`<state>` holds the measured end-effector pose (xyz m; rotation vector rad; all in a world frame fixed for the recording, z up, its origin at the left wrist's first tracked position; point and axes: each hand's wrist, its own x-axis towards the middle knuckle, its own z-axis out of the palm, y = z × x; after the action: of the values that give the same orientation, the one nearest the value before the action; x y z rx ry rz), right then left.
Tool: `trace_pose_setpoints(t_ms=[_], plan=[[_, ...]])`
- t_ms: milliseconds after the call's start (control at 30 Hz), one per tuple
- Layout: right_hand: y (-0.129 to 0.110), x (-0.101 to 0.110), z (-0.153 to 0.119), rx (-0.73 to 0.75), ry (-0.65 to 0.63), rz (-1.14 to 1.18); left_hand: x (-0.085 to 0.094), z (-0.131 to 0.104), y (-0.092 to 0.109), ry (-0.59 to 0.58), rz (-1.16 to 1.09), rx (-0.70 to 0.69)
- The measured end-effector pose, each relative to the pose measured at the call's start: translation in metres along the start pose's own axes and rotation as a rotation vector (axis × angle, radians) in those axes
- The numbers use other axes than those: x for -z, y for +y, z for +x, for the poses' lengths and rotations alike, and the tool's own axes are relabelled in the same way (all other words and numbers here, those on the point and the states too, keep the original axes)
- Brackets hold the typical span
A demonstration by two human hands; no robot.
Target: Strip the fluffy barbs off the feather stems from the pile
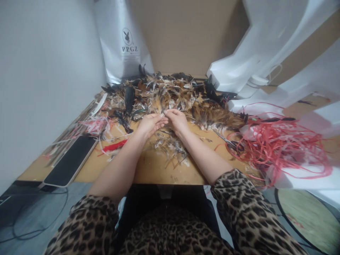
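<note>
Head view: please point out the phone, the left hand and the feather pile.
Phone (pixel 70 162): head view, on the middle of its dark screen.
Left hand (pixel 151 124): head view, on the middle of the hand.
Feather pile (pixel 174 92): head view, on the brown feathers near its middle.

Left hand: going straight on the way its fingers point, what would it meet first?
Most likely the right hand, whose fingertips sit just beside those of the left hand; whether they touch is unclear. The feather pile lies beyond both.
</note>
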<state>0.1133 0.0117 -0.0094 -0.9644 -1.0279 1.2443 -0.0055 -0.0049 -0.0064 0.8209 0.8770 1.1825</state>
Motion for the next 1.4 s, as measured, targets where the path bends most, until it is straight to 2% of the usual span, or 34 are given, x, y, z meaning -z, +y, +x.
trace_pose_setpoints(t_ms=[267,433,500,633,733,900,1033,1133,1267,1400], plan=[[0.002,-0.003,-0.003,0.003,0.031,-0.014,0.003,0.002,-0.001,-0.03,0.002,0.02],[0.003,0.0,-0.001,0.19,0.052,-0.215,0.005,0.004,-0.003,-0.037,0.007,0.026],[0.004,0.003,0.002,0.225,0.019,-0.265,0.006,0.004,-0.003,-0.039,0.01,0.017],[0.002,0.008,0.005,0.193,-0.148,-0.238,0.007,0.005,-0.002,-0.02,0.005,-0.045],[-0.001,0.011,0.005,0.356,-0.209,-0.34,0.008,0.005,-0.001,0.013,-0.001,-0.08],[-0.007,0.018,0.003,0.699,-0.264,-0.739,0.009,0.003,0.001,0.031,0.017,-0.086],[-0.008,0.021,0.003,0.827,-0.285,-0.938,0.007,0.002,0.001,0.031,0.032,-0.061],[-0.008,0.022,0.003,0.852,-0.272,-1.028,0.007,0.002,-0.001,0.033,0.053,-0.061],[-0.01,0.021,0.001,0.811,-0.274,-1.056,0.007,0.005,-0.004,0.028,0.095,-0.102],[-0.016,0.023,0.005,0.666,-0.325,-0.87,0.006,0.008,-0.005,0.036,0.191,-0.162]])
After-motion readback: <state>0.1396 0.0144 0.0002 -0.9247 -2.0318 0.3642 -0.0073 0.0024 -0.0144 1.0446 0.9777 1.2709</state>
